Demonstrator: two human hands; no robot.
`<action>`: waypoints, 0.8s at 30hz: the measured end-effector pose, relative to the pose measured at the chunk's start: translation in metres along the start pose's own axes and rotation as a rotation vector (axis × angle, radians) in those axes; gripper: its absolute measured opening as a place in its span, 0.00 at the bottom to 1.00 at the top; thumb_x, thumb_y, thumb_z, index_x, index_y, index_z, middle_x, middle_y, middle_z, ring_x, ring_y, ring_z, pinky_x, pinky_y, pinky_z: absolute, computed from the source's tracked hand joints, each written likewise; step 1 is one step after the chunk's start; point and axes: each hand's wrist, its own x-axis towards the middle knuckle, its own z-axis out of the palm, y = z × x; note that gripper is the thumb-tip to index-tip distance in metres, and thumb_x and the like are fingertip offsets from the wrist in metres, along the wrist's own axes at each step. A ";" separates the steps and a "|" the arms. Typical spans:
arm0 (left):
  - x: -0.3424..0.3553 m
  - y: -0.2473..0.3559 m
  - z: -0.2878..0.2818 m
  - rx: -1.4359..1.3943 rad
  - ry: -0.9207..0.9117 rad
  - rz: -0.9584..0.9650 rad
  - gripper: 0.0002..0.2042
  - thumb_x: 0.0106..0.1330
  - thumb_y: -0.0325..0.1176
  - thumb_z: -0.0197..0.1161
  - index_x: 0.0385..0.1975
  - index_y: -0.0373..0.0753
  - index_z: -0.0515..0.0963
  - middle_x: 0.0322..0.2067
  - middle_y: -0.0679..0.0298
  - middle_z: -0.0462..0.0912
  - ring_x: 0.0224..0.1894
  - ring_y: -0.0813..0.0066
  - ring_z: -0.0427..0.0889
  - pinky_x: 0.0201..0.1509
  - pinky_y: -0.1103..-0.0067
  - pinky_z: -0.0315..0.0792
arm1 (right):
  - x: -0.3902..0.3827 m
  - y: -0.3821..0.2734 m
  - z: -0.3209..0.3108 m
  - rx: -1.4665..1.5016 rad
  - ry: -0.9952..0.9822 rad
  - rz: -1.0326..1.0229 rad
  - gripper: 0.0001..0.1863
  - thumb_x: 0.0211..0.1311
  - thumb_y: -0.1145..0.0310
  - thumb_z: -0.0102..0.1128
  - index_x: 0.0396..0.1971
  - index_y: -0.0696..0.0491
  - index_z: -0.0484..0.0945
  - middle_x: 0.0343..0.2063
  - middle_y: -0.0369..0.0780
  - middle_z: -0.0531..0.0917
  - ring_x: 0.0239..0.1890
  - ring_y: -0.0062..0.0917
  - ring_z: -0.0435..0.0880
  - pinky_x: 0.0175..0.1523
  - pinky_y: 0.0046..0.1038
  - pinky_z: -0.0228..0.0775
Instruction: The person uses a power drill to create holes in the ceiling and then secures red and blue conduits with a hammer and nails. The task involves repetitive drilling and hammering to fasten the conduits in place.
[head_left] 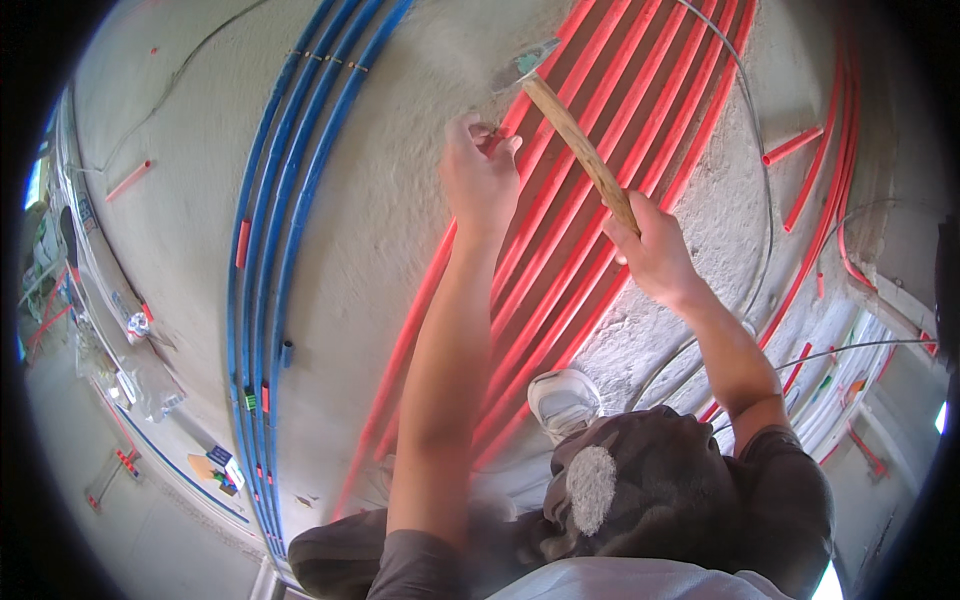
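Observation:
My right hand (650, 245) is wrapped round the lower end of the wooden handle of a hammer (580, 140). The hammer's metal head (527, 64) hangs over the outermost red pipe, blurred and greenish in part. Just below the head, my left hand (482, 175) is held with bent fingers and thumb drawn together by the left edge of the red pipes (560, 185). Whatever those fingers pinch, if anything, is too small to tell. Several red pipes run side by side under both hands, on rough grey concrete.
Several blue pipes (290, 230), strapped together, run along the left. A dark cable (762, 170) curves across the right side. Short red pipe pieces (793, 146) lie about. My shoe (563, 400) stands beside the red pipes. Small boxes (222, 468) lie at the lower left.

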 end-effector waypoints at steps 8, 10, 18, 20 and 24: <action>-0.001 0.005 0.004 -0.091 0.076 -0.066 0.28 0.61 0.27 0.80 0.58 0.31 0.71 0.40 0.53 0.90 0.42 0.59 0.91 0.48 0.69 0.82 | -0.024 -0.034 -0.003 -0.163 -0.012 0.002 0.22 0.81 0.58 0.58 0.62 0.59 0.71 0.39 0.60 0.85 0.43 0.63 0.84 0.45 0.56 0.75; -0.005 0.005 0.004 -0.093 0.065 -0.122 0.29 0.60 0.26 0.80 0.58 0.31 0.72 0.42 0.50 0.88 0.45 0.52 0.88 0.50 0.64 0.80 | -0.033 -0.036 0.002 -0.143 0.016 -0.018 0.23 0.81 0.58 0.57 0.62 0.59 0.70 0.39 0.61 0.85 0.43 0.63 0.84 0.46 0.56 0.75; 0.002 0.004 0.004 -0.132 0.043 -0.143 0.32 0.60 0.22 0.76 0.64 0.28 0.68 0.45 0.45 0.87 0.49 0.47 0.87 0.53 0.63 0.80 | -0.022 -0.024 0.015 -0.253 0.029 -0.003 0.23 0.81 0.56 0.57 0.62 0.58 0.71 0.38 0.60 0.85 0.43 0.64 0.84 0.47 0.57 0.74; -0.004 0.004 0.000 -0.140 0.032 -0.160 0.30 0.60 0.21 0.74 0.63 0.28 0.70 0.46 0.44 0.86 0.51 0.46 0.86 0.56 0.62 0.78 | -0.032 -0.031 0.014 -0.178 0.059 -0.040 0.22 0.81 0.57 0.57 0.62 0.59 0.71 0.38 0.60 0.85 0.42 0.64 0.84 0.46 0.57 0.74; -0.015 0.008 -0.020 0.207 -0.046 -0.038 0.21 0.60 0.23 0.73 0.55 0.30 0.81 0.46 0.47 0.85 0.54 0.46 0.82 0.60 0.61 0.76 | -0.038 -0.025 0.019 -0.138 0.119 -0.100 0.20 0.80 0.61 0.58 0.61 0.60 0.72 0.37 0.59 0.85 0.42 0.63 0.84 0.44 0.55 0.75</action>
